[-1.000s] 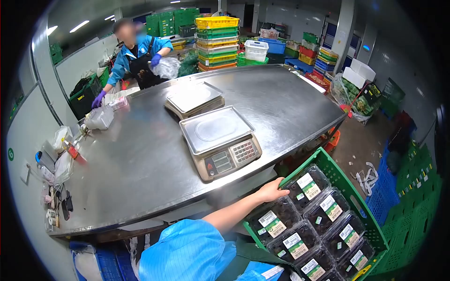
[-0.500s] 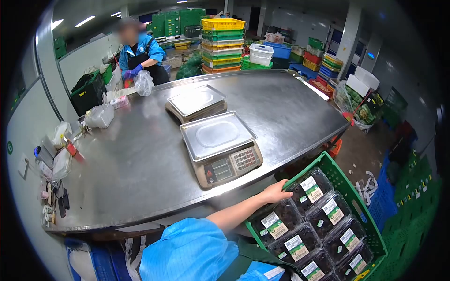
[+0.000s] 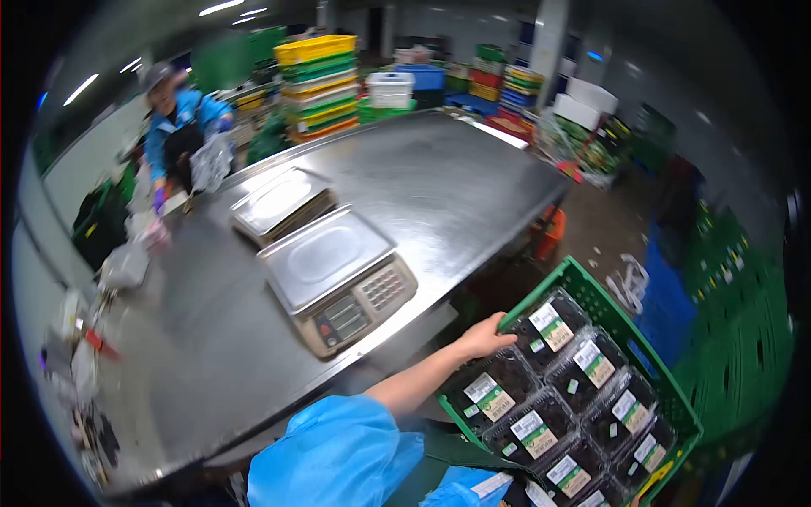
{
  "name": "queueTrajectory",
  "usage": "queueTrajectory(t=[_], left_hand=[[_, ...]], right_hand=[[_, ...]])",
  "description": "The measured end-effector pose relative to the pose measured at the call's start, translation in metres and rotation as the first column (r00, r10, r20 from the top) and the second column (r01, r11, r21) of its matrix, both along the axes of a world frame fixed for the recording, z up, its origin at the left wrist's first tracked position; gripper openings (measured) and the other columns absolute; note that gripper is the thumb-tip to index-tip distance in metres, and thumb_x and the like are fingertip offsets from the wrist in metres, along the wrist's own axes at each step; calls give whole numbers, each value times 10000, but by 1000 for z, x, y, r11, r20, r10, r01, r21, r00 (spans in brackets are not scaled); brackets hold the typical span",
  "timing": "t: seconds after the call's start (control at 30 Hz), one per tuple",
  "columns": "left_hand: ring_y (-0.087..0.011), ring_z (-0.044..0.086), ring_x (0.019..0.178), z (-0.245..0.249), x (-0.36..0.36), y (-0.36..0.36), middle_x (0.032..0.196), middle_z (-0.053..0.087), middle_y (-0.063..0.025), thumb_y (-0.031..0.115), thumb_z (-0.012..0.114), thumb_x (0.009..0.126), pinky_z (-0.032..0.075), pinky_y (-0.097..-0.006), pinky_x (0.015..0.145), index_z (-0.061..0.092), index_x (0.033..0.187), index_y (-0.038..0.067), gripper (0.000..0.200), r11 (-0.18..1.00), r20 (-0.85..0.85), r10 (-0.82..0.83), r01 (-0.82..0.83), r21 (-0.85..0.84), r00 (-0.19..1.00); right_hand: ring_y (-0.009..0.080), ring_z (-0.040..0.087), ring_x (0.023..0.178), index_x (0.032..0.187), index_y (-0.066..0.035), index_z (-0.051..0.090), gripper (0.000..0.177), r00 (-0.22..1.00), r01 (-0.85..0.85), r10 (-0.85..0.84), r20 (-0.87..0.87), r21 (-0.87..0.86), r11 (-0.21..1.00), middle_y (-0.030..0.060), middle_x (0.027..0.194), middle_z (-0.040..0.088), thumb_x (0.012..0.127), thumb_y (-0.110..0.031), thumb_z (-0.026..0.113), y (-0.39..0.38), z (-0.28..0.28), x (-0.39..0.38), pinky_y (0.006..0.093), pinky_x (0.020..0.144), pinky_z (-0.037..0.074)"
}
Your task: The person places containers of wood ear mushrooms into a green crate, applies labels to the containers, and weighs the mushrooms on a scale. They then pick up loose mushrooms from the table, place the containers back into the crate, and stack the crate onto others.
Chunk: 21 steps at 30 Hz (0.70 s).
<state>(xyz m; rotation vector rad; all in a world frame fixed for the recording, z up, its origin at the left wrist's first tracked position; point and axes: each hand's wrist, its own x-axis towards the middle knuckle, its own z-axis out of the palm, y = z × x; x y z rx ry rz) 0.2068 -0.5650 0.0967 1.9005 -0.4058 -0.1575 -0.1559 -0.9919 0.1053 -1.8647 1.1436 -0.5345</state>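
Observation:
My left hand (image 3: 487,335) is closed over the near-left rim of a green plastic crate (image 3: 541,292), thumb towards the inside. The crate is tilted in view and held beside the table. In it lie several clear plastic punnets (image 3: 581,365) with dark contents, each with a white and green label. My right hand cannot be made out; the crate's lower right end runs to the bottom edge of the view. Left of my hand, a weighing scale (image 3: 334,283) with a steel pan and keypad stands on the steel table, and a second scale (image 3: 281,203) sits behind it.
The steel table (image 3: 439,169) has a bare rim on my side. A co-worker (image 3: 182,127) in blue stands at its far left with a plastic bag. Stacked crates (image 3: 319,89) rise behind the table. Right lie white straps (image 3: 629,283) and green crates (image 3: 726,313).
The view has swung to the right, so table and scales sit further left. My left hand stays on the crate. The co-worker now leans and reaches one hand down to the table.

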Motion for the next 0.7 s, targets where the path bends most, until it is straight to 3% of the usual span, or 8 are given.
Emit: queueTrajectory(t=[0.2, 0.27, 0.4, 0.47, 0.57, 0.7], left_hand=[[-175, 540, 741, -19, 33, -11, 803, 553, -90, 296, 633, 753, 424, -296, 683, 420, 1181, 21, 552, 993, -43, -119, 119, -6, 992], [-184, 546, 753, -33, 46, -21, 816, 558, -97, 301, 632, 754, 426, -299, 694, 419, 1184, 21, 556, 986, -25, -168, 168, 6, 985], [-233, 568, 878, -53, 74, -38, 945, 577, -154, 322, 631, 754, 431, -317, 770, 421, 1180, 21, 563, 974, -21, -220, 221, 43, 975], [-266, 560, 965, -66, 84, -56, 1032, 569, -186, 336, 626, 756, 424, -328, 823, 413, 1187, 12, 579, 964, -48, -257, 260, 59, 965], [-278, 539, 1012, -91, 102, -81, 1090, 551, -195, 379, 636, 736, 412, -331, 858, 404, 1209, 1, 648, 953, -65, -290, 295, 72, 955], [-279, 520, 1046, -103, 124, -89, 1112, 543, -196, 399, 643, 724, 396, -335, 883, 415, 1212, 7, 666, 941, -65, -314, 320, 111, 947]], right_hand=[[238, 518, 802, 1151, 65, 459, 527, 981, 192, -192, 31, -17, 981, 172, 1016, 548, 766, -231, 665, 42, -10, -13, 328, 694, 446], [231, 517, 782, 1160, 71, 446, 531, 983, 163, -171, 66, 118, 980, 178, 997, 552, 771, -223, 657, 35, -37, -24, 318, 665, 452], [240, 523, 813, 1141, 69, 458, 503, 968, 249, -250, 13, 65, 966, 174, 985, 562, 775, -218, 650, 49, -41, -18, 334, 715, 447], [251, 523, 876, 1133, 71, 458, 492, 972, 232, -234, 3, -138, 963, 175, 1007, 560, 777, -212, 646, 44, -58, -19, 343, 777, 431], [251, 512, 936, 1135, 73, 455, 499, 962, 263, -271, -33, -151, 953, 180, 1032, 554, 773, -212, 650, 38, -78, -19, 346, 823, 411], [245, 499, 958, 1152, 64, 448, 503, 961, 240, -232, 153, -31, 970, 186, 1056, 539, 774, -198, 649, 11, -131, -22, 340, 835, 404]])
